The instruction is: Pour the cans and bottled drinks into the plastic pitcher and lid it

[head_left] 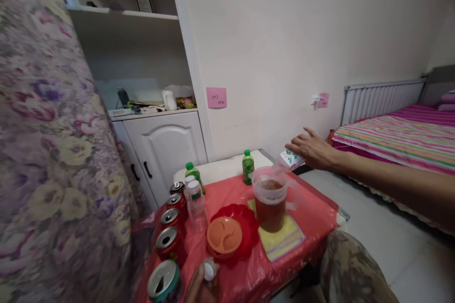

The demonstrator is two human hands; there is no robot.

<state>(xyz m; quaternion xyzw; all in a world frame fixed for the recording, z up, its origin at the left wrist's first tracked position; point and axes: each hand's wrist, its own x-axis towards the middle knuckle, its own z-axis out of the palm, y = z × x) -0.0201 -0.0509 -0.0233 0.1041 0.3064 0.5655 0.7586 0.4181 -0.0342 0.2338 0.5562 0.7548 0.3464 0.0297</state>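
At the bottom edge, my left hand closes its fingers round something topped by a round white cap; what lies below the cap is hidden. My right hand reaches out past the table's far right side, fingers stretched and holding nothing. Just behind its fingertips shows a white box with green print. A clear plastic jug of foamy brown drink stands on a yellow cloth. Left of it, an orange divided dish sits on a red scalloped plate.
Several opened drink cans line the left edge of the red-covered table. Beside them stand clear white-capped bottles and a green-capped bottle. Another green bottle stands behind the jug. A bed is at right.
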